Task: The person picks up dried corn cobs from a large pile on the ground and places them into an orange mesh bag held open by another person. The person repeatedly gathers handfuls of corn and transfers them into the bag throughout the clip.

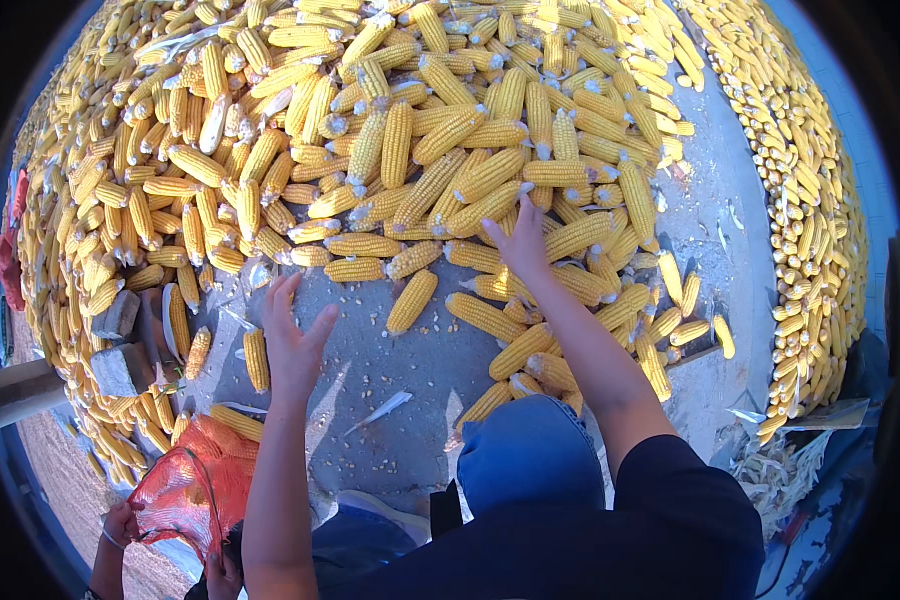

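Note:
A broad heap of husked yellow corn cobs (420,135) spreads before me. Over its near right part reaches my right hand (523,236), thumb and fingers spread, its fingertips at the lower end of a corn cob (487,210). Whether they touch it cannot be told. My left hand (294,330) is held above the concrete floor (360,352) with its fingers apart and nothing in it. Just left of that hand lies a single corn cob (256,360). Another loose cob (412,301) rests on the floor between my hands.
At lower left another person's hands (122,523) hold a red mesh sack (202,472) with cobs inside. Grey blocks (122,369) stand against the heap. A second bank of corn (802,202) runs along the right. Dry husks (780,465) lie at lower right.

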A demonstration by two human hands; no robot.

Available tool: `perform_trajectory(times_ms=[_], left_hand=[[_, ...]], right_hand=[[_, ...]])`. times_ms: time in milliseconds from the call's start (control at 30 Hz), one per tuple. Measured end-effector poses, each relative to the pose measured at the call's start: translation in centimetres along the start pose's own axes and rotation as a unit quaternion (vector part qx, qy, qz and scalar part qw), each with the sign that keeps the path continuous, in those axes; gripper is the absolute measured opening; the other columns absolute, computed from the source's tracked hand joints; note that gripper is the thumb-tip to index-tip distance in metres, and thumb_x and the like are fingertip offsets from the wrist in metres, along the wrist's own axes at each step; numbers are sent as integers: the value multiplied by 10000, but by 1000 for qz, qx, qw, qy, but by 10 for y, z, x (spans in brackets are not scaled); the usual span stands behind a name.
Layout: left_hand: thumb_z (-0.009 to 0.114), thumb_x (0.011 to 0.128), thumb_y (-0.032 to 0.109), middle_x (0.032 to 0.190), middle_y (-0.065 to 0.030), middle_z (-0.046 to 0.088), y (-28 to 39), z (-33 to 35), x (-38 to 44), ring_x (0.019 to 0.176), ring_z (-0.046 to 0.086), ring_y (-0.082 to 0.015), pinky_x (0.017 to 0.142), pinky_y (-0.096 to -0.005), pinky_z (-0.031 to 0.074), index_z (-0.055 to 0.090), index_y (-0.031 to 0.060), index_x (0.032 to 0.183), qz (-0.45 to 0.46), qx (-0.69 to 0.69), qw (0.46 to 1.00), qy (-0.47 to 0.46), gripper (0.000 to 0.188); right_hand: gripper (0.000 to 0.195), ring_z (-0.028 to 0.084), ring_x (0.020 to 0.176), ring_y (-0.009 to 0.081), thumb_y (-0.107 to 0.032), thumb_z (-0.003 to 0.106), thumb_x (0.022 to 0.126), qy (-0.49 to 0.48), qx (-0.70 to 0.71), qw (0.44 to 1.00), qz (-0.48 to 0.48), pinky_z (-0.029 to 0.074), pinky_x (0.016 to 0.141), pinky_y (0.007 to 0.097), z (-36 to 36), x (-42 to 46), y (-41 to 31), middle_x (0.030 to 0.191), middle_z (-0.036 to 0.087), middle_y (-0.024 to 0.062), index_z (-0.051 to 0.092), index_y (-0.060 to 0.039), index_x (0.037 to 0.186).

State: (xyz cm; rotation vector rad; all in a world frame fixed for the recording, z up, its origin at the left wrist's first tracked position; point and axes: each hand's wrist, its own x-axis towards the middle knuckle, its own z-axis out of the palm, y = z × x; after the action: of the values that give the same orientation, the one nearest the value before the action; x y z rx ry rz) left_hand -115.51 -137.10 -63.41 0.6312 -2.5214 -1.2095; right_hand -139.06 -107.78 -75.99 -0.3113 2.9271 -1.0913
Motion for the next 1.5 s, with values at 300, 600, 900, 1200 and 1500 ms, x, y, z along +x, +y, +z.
perform_trajectory(times_ms=[300, 600, 900, 1200, 1500], left_hand=[[579, 760, 826, 1372, -329, 515, 13, 174, 212, 1300, 509, -405, 1132, -456, 343, 461, -114, 1382, -94, 27, 960, -264, 1133], [538, 691, 896, 1467, -306, 429, -6, 235, 196, 1410, 360, -417, 1185, -475, 216, 328, -80, 1486, -122, 96, 960, -234, 1276], [805, 800, 467, 1357, -178, 535, -25, 221, 123, 1255, 538, -283, 1053, -393, 441, 330, 18, 1501, -233, -284, 897, -246, 958], [699, 912, 134, 1226, -105, 612, -24, 154, 39, 1114, 629, -208, 925, -362, 556, 434, 34, 1367, -250, -610, 731, -177, 536], [797, 849, 185, 1368, -123, 524, 74, -68, -57, 1247, 537, -195, 1056, -354, 439, 335, 17, 1454, -118, -387, 904, 135, 779]], right_hand=[[825, 487, 1164, 369, -502, 785, 794, 116, 153, 963, 192, 410, 1018, 433, 37, 41, -49, 1216, 487, 210, 409, 23, 1306], [754, 438, 1254, 416, -490, 790, 755, 142, -15, 989, 35, 338, 1105, 510, 83, 24, -40, 1220, 516, 228, 483, 13, 1226], [797, 290, 1398, 403, -539, 735, 832, -21, 189, 974, 126, 276, 1163, 446, 75, 3, -3, 1507, 236, 260, 476, -39, 1397], [625, 501, 1256, 256, -133, 665, 916, -216, 483, 835, 155, 440, 1054, 381, 61, -45, -87, 1402, 457, 144, 397, -72, 1477], [915, 379, 1421, 298, -181, 615, 846, -495, 600, 627, 43, 355, 1155, 421, 6, -108, -311, 1572, 276, 178, 94, -103, 1594]])
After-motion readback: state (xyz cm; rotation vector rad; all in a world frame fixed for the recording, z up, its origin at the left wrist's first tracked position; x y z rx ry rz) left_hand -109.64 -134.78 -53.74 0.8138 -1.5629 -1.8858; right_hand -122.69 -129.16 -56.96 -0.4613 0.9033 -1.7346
